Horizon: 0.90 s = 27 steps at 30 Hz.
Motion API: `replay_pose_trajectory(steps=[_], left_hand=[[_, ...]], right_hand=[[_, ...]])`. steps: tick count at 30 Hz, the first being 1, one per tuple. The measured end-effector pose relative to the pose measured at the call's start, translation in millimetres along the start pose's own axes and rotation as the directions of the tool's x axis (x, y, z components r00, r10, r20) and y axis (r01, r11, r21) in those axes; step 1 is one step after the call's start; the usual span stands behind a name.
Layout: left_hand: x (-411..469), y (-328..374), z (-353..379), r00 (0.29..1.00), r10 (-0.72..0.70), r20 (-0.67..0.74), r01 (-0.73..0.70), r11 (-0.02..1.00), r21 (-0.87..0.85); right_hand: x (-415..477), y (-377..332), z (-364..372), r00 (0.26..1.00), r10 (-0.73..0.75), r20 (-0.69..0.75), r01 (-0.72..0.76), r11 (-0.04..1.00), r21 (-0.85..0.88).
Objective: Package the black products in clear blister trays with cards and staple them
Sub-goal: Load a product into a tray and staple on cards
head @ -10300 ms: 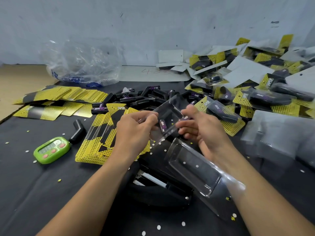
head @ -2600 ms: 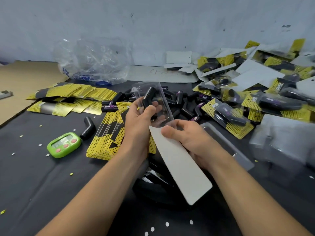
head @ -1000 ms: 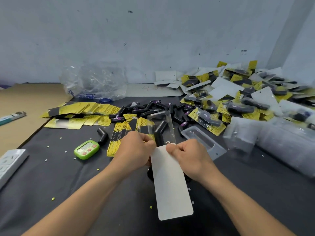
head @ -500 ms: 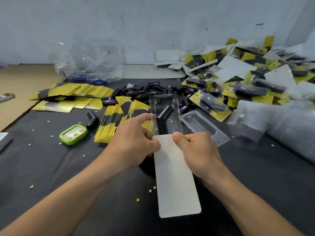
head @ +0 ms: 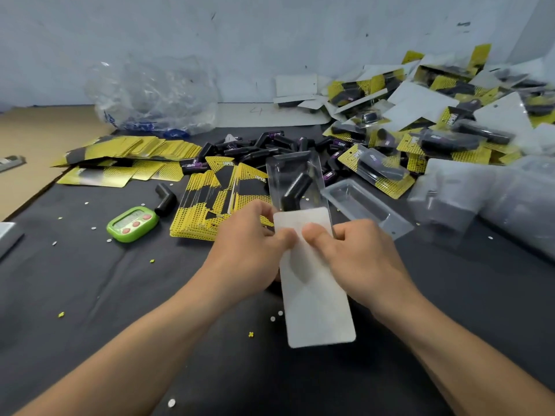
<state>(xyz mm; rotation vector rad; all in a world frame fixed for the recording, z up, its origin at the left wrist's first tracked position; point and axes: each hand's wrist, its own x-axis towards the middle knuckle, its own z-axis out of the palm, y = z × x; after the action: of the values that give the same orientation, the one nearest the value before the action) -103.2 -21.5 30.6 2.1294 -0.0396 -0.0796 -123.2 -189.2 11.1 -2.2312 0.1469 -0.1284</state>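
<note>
Step in hand: inserting the card (head: 318,304) into the clear blister tray (head: 295,181). Only the far end of the card is in.
Black product (head: 295,189): elbow-shaped, inside the tray, just beyond the card's edge, held above the worktop (head: 90,295).
Left hand (head: 252,247): pinches the card's left edge, thumb on top.
Right hand (head: 354,253): pinches the right edge in the same way.
Next move: probably push the card in fully and straight, without bending it, then staple. No stapler is visible.

White card (head: 318,310) now farther up into the clear blister tray (head: 279,181)
</note>
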Motion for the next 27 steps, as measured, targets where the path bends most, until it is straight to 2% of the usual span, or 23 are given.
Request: replay_pose_trajectory(steps=[5, 9, 12, 14, 16, 18, 21, 24, 27], left_hand=[[-1.1, 3.1, 3.6, 0.998, 0.054, -0.016, -0.054, 0.999, -0.003], [-5.5, 3.4, 3.2, 0.999, 0.048, 0.006, -0.047, 0.993, -0.109], [-1.2, 3.9, 0.1, 1.0, 0.025, -0.004, -0.025, 0.995, -0.094], [4.0, 3.6, -2.1, 0.999, -0.002, 0.035, 0.011, 0.967, -0.253], [10.2, 3.8, -5.3, 0.995, -0.001, 0.104, 0.051, 0.878, -0.476], [15.2, 2.2, -9.3, 0.994, 0.035, 0.1, 0.03, 0.812, -0.582], [18.5, 0.3, -11.6, 0.995, 0.077, 0.065, -0.025, 0.816, -0.578], [19.9, -1.9, -11.8, 0.998, 0.061, -0.005, -0.055, 0.848, -0.528], [21.9, -4.3, -13.1, 0.999, 0.027, -0.034, -0.041, 0.834, -0.55]], right_hand=[[-4.9, -3.0, -8.1, 0.988, 0.057, 0.142, -0.091, 0.965, 0.248], [-2.2, -4.5, -9.2, 0.991, 0.058, 0.12, -0.092, 0.949, 0.3], [0.7, -6.4, -11.7, 0.994, 0.004, 0.11, -0.036, 0.956, 0.29], [2.9, -8.7, -17.4, 0.993, -0.015, 0.12, -0.021, 0.957, 0.29], [3.2, -10.4, -21.4, 0.991, 0.0, 0.133, -0.037, 0.96, 0.279], [1.3, -11.0, -20.7, 0.987, 0.019, 0.157, -0.054, 0.972, 0.227], [-3.7, -10.0, -16.4, 0.979, 0.048, 0.198, -0.08, 0.985, 0.153], [-3.5, -3.4, -13.6, 0.941, 0.031, 0.337, -0.123, 0.959, 0.254], [-4.2, -0.3, -15.3, 0.905, 0.018, 0.425, -0.141, 0.955, 0.26]])
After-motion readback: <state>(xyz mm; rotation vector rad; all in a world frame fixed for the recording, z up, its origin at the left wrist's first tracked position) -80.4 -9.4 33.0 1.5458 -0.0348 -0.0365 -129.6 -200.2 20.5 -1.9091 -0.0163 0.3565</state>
